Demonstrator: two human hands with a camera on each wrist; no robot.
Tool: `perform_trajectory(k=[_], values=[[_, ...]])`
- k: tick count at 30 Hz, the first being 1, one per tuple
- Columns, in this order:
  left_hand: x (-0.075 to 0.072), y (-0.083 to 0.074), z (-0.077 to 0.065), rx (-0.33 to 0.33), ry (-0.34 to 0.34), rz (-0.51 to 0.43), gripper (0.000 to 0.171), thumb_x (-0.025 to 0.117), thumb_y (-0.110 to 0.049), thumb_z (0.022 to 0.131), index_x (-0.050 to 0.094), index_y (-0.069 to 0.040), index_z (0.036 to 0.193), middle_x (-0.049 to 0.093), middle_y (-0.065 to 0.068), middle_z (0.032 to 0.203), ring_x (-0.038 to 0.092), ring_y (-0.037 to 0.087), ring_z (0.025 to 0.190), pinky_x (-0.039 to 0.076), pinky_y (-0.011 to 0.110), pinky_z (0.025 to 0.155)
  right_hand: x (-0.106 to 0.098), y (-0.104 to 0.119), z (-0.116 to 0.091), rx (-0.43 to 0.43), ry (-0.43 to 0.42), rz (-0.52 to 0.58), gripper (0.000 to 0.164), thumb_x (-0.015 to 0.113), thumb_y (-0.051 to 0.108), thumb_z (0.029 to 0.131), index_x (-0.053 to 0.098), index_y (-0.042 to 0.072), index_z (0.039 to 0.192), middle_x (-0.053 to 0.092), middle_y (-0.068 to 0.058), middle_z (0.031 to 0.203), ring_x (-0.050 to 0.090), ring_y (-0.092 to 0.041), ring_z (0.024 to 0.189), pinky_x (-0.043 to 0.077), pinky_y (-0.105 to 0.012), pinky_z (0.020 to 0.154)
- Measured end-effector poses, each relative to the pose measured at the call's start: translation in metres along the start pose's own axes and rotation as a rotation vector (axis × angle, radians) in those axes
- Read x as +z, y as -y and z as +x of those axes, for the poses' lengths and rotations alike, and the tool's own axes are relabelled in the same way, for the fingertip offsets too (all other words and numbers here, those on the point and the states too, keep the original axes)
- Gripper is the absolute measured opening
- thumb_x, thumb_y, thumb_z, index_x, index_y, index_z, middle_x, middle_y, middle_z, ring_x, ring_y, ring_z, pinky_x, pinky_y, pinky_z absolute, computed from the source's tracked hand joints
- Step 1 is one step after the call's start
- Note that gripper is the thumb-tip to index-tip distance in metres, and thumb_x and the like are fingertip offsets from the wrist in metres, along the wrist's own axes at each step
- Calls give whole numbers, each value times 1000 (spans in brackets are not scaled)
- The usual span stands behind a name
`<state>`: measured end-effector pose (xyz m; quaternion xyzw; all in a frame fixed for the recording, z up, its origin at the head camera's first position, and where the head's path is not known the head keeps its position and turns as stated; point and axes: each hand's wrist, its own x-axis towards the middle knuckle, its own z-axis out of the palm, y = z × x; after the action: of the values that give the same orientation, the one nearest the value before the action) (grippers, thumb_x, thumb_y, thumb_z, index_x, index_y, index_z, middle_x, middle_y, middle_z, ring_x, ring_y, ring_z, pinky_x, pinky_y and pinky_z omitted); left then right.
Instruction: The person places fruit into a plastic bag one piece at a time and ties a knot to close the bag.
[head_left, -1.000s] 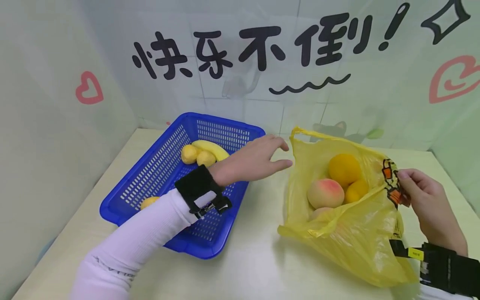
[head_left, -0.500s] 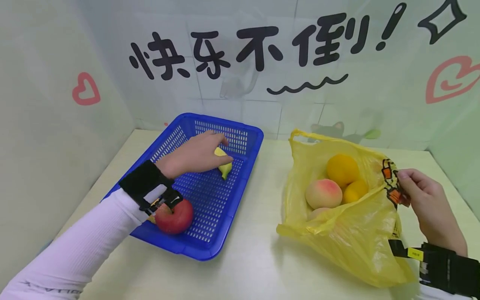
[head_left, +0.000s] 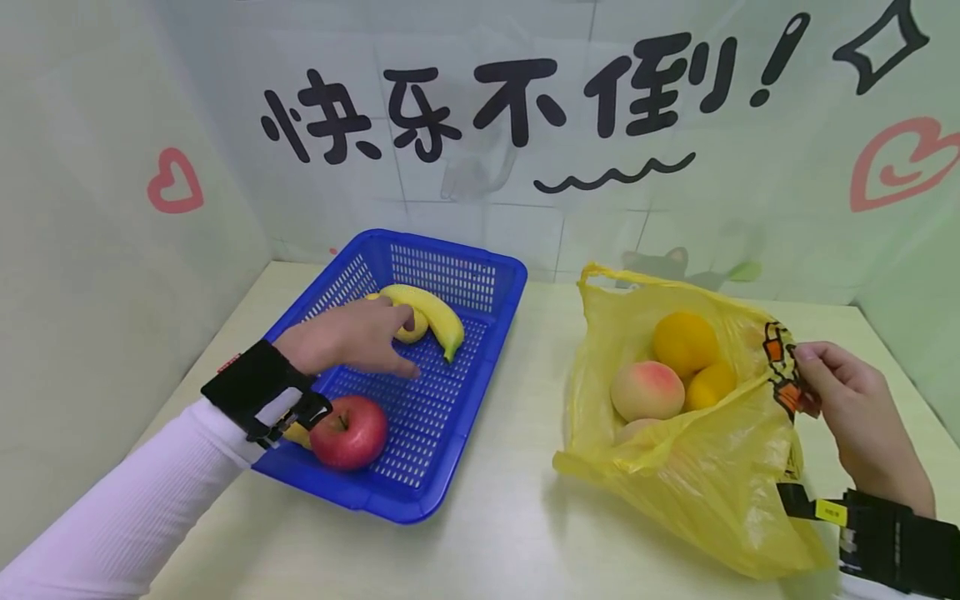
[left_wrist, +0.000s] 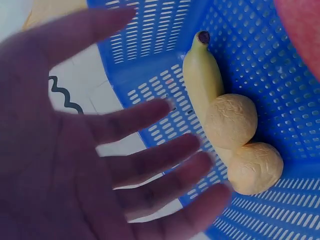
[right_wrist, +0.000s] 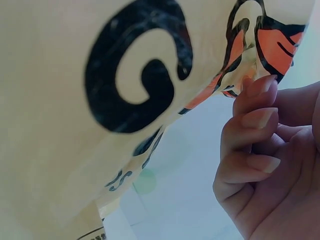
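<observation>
My left hand [head_left: 348, 333] hovers over the blue plastic basket [head_left: 480, 396], fingers spread and holding nothing. In the left wrist view, a banana [left_wrist: 200, 75] lies beside two round, wrinkled yellowish fruits [left_wrist: 232, 121], just beyond the fingertips. A red apple [head_left: 349, 433] sits at the near end of the basket; another yellow thing [head_left: 297, 435] beside it is mostly hidden by my wrist. On the right, my right hand [head_left: 862, 400] pinches the edge of a yellow plastic bag [head_left: 720, 492]. Inside the bag are a peach [head_left: 647, 390], orange fruits [head_left: 686, 343] and a partly hidden pale fruit.
Basket and bag stand apart on a pale table [head_left: 510, 500]. Behind them is a wall covering [head_left: 480, 225] with black lettering, and side panels rise at left and right.
My left hand has moved left from beside the bag's opening to above the basket, then a little nearer me, uncovering the banana and apple. The right hand keeps its grip on the bag.
</observation>
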<state>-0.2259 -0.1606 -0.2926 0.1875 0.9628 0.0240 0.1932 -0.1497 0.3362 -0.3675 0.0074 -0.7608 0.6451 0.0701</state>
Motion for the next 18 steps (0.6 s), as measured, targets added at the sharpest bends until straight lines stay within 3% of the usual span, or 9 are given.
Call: perform_trajectory(k=[4,10,15,18], values=[[4,4,-3,-31,192,17,73,78,-49,78,53,-10,133,55,15,128,53,31,114,49,51,98,0,0,0,-5,-6,-14,18,49,28,103,58,13,99,53,6,73,43,-13,61,29,-29,54],[10,7,-4,-108,404,-33,72,87,-44,69,55,-14,126,56,9,116,53,28,107,54,47,90,-1,1,0,1,-8,-83,20,47,30,103,58,14,100,54,7,73,43,-12,61,30,-28,54],[20,7,-3,-191,511,-125,73,92,-28,63,54,-17,123,54,10,112,55,29,100,56,43,80,0,1,-1,-5,-5,-106,20,46,29,104,57,13,101,52,7,73,42,-13,61,29,-29,55],[25,7,-3,-218,531,-139,72,93,-21,60,54,-18,121,54,12,109,56,29,97,57,39,74,1,1,0,-7,-9,-103,20,46,29,104,57,13,101,51,6,73,42,-13,61,30,-29,55]])
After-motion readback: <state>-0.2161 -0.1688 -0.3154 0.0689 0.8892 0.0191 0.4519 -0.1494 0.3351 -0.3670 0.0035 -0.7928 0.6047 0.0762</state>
